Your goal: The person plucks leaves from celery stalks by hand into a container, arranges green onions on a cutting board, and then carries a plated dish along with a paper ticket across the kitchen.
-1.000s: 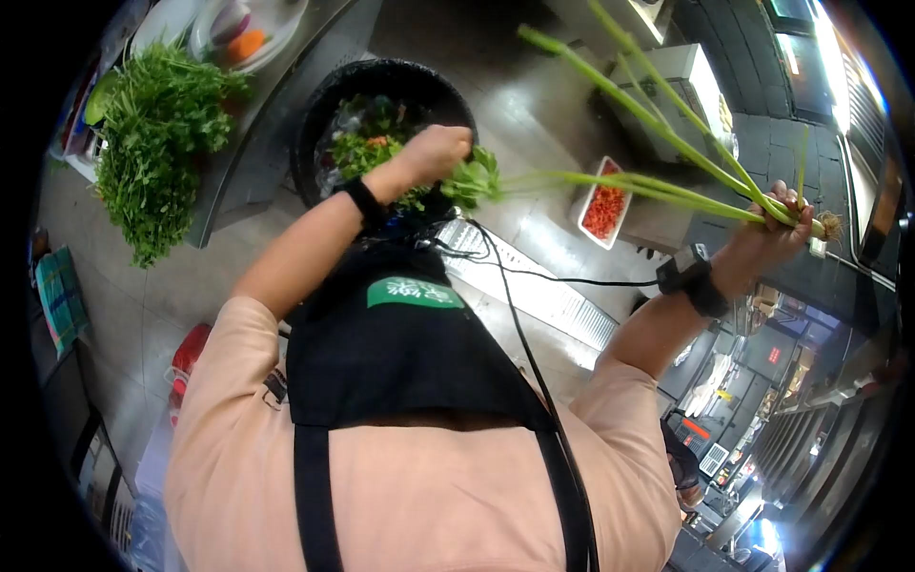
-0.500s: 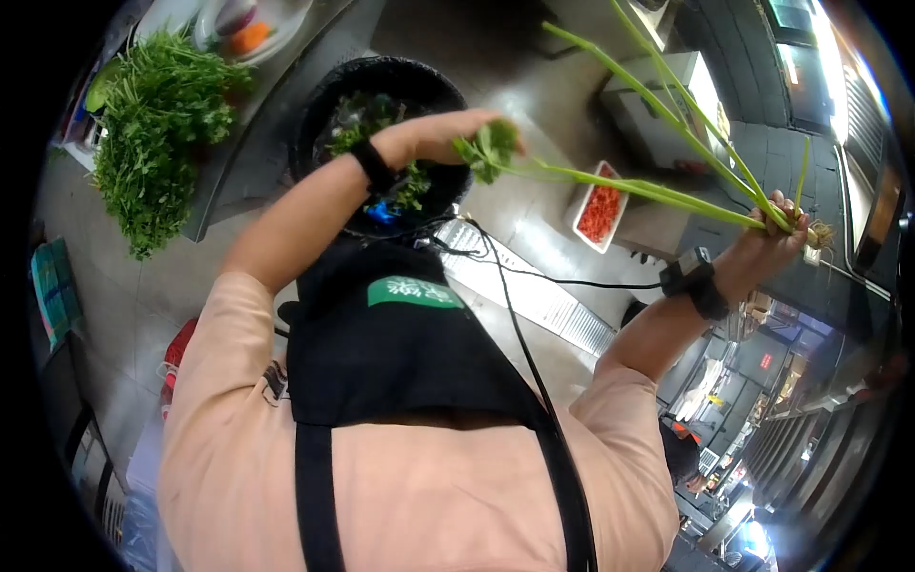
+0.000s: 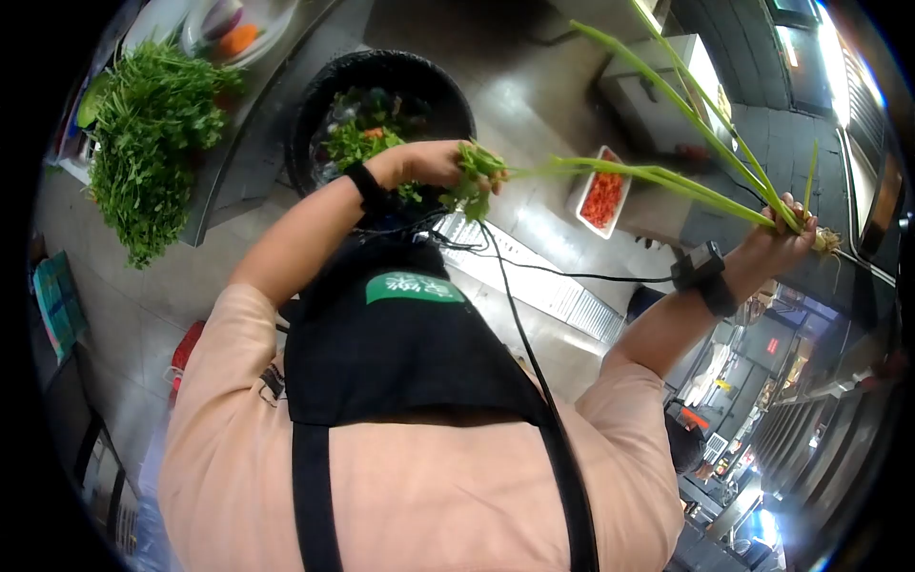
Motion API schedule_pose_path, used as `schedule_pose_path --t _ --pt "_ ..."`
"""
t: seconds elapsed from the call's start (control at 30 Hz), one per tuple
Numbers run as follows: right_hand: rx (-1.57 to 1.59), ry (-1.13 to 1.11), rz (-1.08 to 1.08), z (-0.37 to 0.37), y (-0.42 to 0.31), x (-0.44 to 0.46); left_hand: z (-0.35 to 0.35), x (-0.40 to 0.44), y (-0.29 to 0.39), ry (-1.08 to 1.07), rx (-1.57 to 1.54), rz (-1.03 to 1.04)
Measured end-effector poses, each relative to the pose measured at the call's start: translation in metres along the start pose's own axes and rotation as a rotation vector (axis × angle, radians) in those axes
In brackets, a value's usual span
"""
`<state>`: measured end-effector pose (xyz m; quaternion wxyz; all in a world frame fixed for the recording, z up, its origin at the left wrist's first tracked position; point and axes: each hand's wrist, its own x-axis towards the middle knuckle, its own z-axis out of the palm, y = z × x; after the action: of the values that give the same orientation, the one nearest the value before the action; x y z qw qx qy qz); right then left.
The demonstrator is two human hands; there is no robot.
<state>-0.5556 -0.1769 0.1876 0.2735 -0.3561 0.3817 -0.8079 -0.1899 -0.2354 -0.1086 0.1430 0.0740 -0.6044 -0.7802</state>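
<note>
My right hand (image 3: 786, 229) is closed around the root end of several long green celery stalks (image 3: 701, 186). Their pale roots (image 3: 827, 242) stick out beyond my fist, and some stalks point up and away. My left hand (image 3: 440, 164) is wrapped around a bunch of celery leaves (image 3: 474, 181), near the far end of the lowest stalks. Whether those leaves still join the stalk is blurred. Beneath my left hand stands a black bin (image 3: 310, 105) lined with a dark bag, with green leaves (image 3: 357, 148) and other scraps inside.
On the left, a heap of leafy greens (image 3: 157, 143) hangs over the metal counter's (image 3: 229, 162) edge, near a bowl with an onion and a carrot piece (image 3: 238, 40). A white tray of chopped red pieces (image 3: 602, 198) lies beyond. A black cable (image 3: 581, 276) runs to my right wrist.
My left hand has moved slightly down with the leaves, and more of the bin's contents shows. My right hand has shifted a little to the right with the stalks.
</note>
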Motion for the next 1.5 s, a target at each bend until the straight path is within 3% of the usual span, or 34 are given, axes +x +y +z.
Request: schedule_pose_path --t 0.17,0.23,0.27,0.3,0.37,0.43,0.5,0.57,0.63,0.7,0.73,0.8,0.83,0.9,0.97,1.03,1.13,1.23,1.27,1.37,1.43,1.5 --pt "-0.023 -0.029 0.046 -0.019 -0.005 0.01 -0.003 0.003 -0.009 0.17 -0.122 0.095" --pt "-0.063 -0.023 0.035 -0.019 -0.004 0.011 -0.004 0.002 -0.005 0.221 0.112 -0.007" --pt "-0.036 -0.045 0.052 -0.017 -0.003 0.011 -0.002 0.007 -0.012 0.33 0.289 0.093" --pt "-0.009 -0.067 0.069 -0.015 -0.002 0.01 0.0 0.009 -0.013 0.33 0.288 0.092" --pt "-0.059 -0.043 0.087 -0.009 0.005 0.004 0.003 0.011 -0.016 0.628 0.454 0.177" --pt "-0.111 -0.021 0.101 0.004 0.016 -0.005 0.006 0.013 -0.017 0.698 0.39 0.133" --pt "-0.266 0.124 0.023 0.025 0.031 -0.016 -0.009 0.019 -0.041 0.853 0.286 -0.09" --pt "-0.246 0.144 -0.01 0.023 0.026 -0.014 -0.024 0.004 -0.073 0.907 -0.107 -0.058" --pt "-0.099 -0.04 0.059 0.009 0.015 -0.002 -0.046 -0.014 -0.085 0.898 0.117 -0.481" --pt "-0.088 -0.008 0.022 0.017 0.017 0.0 -0.072 -0.028 -0.098 0.776 0.541 -0.544" --pt "-0.076 0.024 -0.016 0.022 0.019 -0.001 -0.083 -0.033 -0.099 0.786 0.509 -0.57" --pt "-0.106 0.019 -0.018 0.018 0.018 -0.002 -0.103 -0.041 -0.105 1.011 0.695 -0.278" --pt "-0.135 0.014 -0.019 0.017 0.018 -0.003 -0.098 -0.047 -0.078 1.177 0.769 -0.137" --pt "-0.173 0.034 -0.012 0.021 0.02 -0.013 -0.077 -0.056 -0.019 1.274 0.826 0.245" --pt "-0.21 0.053 -0.004 0.027 0.024 -0.023 -0.043 -0.056 0.034 1.069 1.012 0.516" --pt "-0.21 0.086 -0.069 0.039 0.027 -0.029 -0.019 -0.041 0.057 0.88 1.202 0.627" --pt "-0.4 0.077 -0.075 0.048 0.029 -0.039 -0.018 -0.024 0.042 0.685 1.354 0.611" --pt "-0.381 0.108 -0.076 0.059 0.029 -0.042 -0.033 -0.023 0.03 0.51 1.506 0.5" --pt "-0.533 0.145 -0.07 0.063 0.027 -0.049 -0.037 -0.023 0.029 0.528 1.471 0.547" --pt "-0.421 0.157 0.031 0.04 0.031 -0.031 -0.035 -0.038 0.025 0.507 1.266 0.515" --pt "-0.461 0.229 -0.041 0.054 0.04 -0.033 -0.03 -0.038 0.026 0.568 1.196 0.479" --pt "-0.216 0.165 -0.014 0.047 0.061 -0.029 -0.032 -0.042 0.018 0.691 1.076 0.351"
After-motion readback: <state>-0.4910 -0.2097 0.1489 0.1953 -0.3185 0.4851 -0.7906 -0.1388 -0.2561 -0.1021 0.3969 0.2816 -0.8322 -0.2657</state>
